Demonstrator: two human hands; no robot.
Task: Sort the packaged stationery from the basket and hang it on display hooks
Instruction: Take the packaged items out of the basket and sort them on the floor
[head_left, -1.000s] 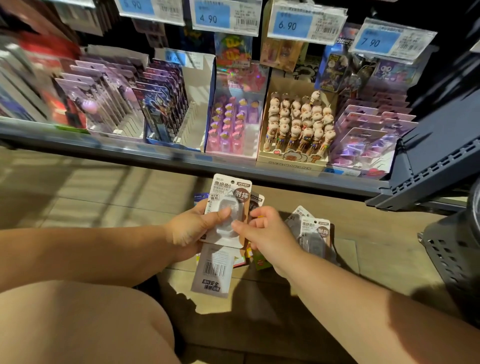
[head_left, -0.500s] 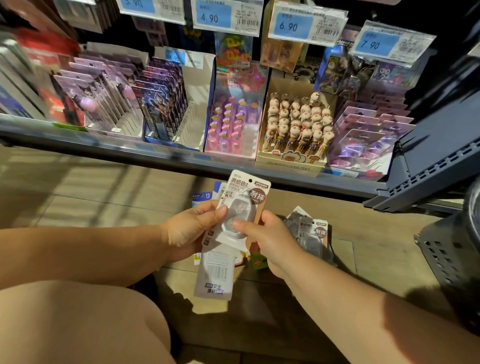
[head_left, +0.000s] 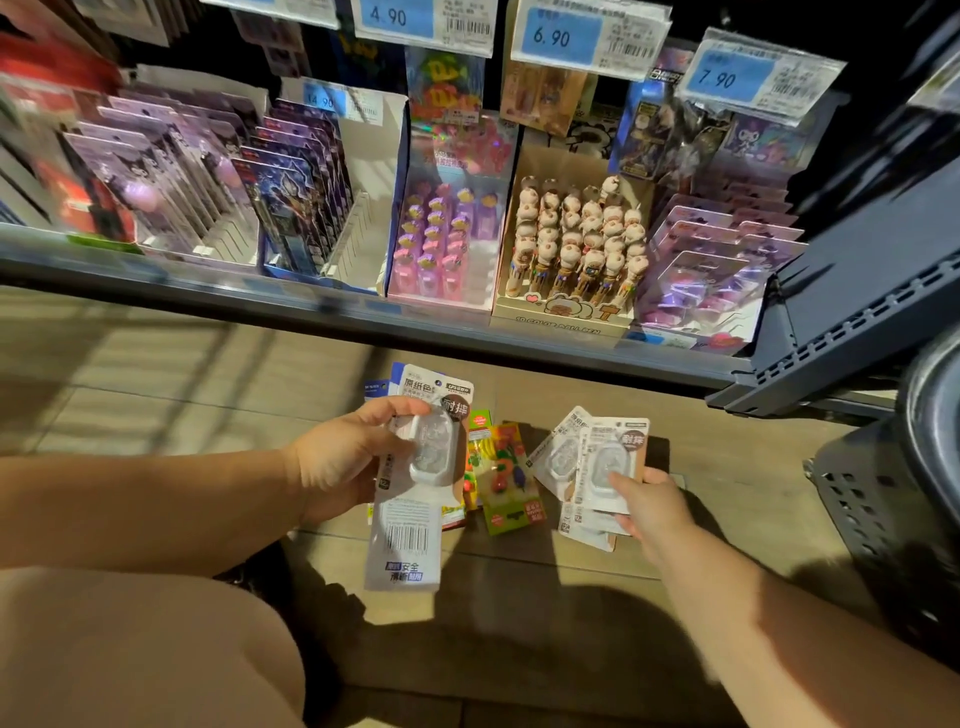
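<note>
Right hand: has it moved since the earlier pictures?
Yes. The right hand left the pack in the left hand and went right, onto the packs on the floor.

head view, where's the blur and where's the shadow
Head view: motion blur smears the shelf's left end; the packs in the left hand read sharp; dark shadow covers the floor below both arms; wide-angle bending at the edges.

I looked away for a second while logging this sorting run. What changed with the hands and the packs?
The right hand let go of the held stack and moved right and down to the two white packs on the floor, fingers touching the top one. The left hand still grips the stack. The colourful pack on the floor and the shelf stayed put.
</note>
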